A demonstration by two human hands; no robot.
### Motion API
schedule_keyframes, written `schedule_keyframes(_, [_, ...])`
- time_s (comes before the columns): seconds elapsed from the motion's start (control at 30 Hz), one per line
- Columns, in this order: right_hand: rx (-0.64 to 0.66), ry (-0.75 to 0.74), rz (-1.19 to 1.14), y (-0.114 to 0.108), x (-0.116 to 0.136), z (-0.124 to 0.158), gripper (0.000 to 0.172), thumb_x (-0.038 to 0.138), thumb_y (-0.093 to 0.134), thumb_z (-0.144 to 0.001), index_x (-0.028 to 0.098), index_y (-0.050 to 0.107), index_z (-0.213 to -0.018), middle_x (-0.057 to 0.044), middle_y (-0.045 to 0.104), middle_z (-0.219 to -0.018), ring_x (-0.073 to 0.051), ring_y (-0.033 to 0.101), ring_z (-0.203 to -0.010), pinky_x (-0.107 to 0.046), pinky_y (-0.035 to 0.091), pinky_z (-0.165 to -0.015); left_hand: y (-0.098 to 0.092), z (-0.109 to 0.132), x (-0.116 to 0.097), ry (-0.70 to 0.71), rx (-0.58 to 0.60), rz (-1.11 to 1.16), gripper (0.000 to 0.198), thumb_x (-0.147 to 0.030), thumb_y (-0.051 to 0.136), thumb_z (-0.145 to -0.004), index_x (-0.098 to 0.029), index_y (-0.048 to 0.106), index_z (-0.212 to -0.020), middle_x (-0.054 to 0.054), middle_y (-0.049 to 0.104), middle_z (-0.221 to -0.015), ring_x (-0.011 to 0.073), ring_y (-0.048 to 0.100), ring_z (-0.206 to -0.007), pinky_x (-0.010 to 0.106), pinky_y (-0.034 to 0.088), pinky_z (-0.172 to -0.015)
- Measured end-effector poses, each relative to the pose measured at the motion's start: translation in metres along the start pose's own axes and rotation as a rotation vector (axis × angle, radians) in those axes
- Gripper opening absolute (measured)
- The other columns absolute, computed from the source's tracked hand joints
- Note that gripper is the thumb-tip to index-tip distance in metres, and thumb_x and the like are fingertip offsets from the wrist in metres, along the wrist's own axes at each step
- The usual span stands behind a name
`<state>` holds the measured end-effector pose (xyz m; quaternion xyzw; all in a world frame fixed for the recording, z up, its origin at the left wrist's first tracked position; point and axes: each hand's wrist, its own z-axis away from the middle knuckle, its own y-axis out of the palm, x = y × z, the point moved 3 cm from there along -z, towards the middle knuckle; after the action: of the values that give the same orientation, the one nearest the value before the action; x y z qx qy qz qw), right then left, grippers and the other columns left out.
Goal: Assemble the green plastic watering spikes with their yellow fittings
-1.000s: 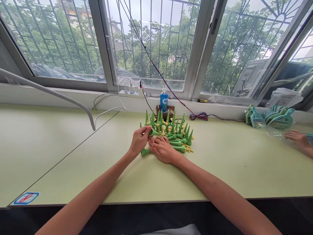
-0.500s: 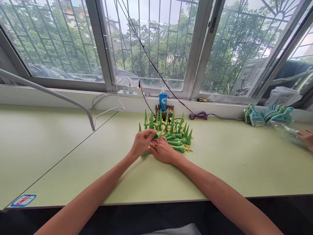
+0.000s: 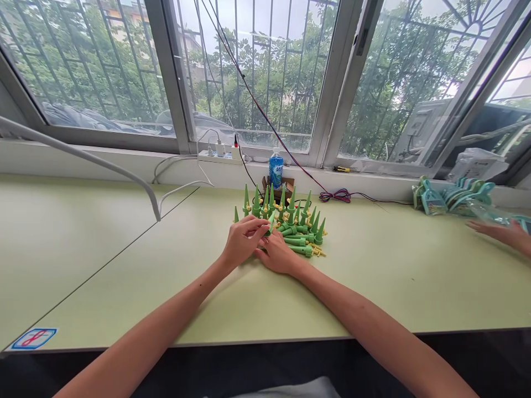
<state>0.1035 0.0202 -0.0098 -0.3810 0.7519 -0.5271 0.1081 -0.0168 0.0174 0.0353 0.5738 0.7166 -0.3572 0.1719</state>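
Pinching the wide end of a green spike (image 3: pixel 271 218), the thumb and fingertips of the left hand (image 3: pixel 244 241) held it tilted, point upward, above the knuckles of the right hand (image 3: pixel 279 253). The right hand lay low at the table (image 3: pixel 390 276), its fingertips partly hidden behind the left; whether they gripped anything could not be told. Just beyond both hands stood a cluster of upright spikes (image 3: pixel 292 200), with lying spikes (image 3: pixel 302 241) and yellow pieces (image 3: pixel 318 251) just right of the right hand.

A wide stretch of tabletop ran between the forearms to the front edge (image 3: pixel 265 344). To the left, more tabletop reached a seam (image 3: pixel 99 277), and a white tube (image 3: pixel 112 166) hung over that side. Behind the cluster, a blue bottle (image 3: pixel 276 169) stood near the sill (image 3: pixel 373 179). Well apart at the right was a co-worker's hand (image 3: pixel 504 234).
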Motion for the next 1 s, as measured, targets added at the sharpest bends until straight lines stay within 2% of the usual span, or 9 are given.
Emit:
schedule_keyframes(0.27, [-0.023,-0.023,-0.022,0.0026,-0.0018,-0.0017,0.024,0.024,0.047,-0.096,0.017,0.063,-0.113,-0.013,0.059,-0.114,-0.025,0.044,-0.109,-0.045,0.035,-0.099,0.0014,0.0013,-0.0045,0.005,-0.001,0.04,0.016,-0.033,0.063,-0.084,-0.02,0.072,-0.089,0.003,0.062,-0.084,0.0111,0.063,-0.065,0.023,0.056,-0.061])
schedule_keyframes(0.6, [-0.055,-0.034,-0.039,0.0053,-0.0053,-0.0032,0.024,0.021,0.044,-0.097,0.016,0.064,-0.108,-0.013,0.059,-0.107,-0.026,0.045,-0.109,-0.046,0.036,-0.098,0.001,0.0037,-0.0035,0.022,-0.037,-0.012,0.016,-0.034,0.062,-0.085,-0.019,0.066,-0.089,0.003,0.062,-0.088,0.0124,0.064,-0.073,0.023,0.057,-0.066])
schedule_keyframes(1.0, [-0.066,-0.022,-0.023,0.0058,-0.0059,-0.0029,0.03,0.022,0.045,-0.096,0.016,0.059,-0.122,-0.013,0.059,-0.11,-0.025,0.046,-0.107,-0.044,0.036,-0.096,0.0004,0.0043,-0.0079,0.036,-0.063,-0.014,0.017,-0.035,0.061,-0.086,-0.019,0.064,-0.088,0.003,0.062,-0.089,0.012,0.063,-0.072,0.023,0.057,-0.065])
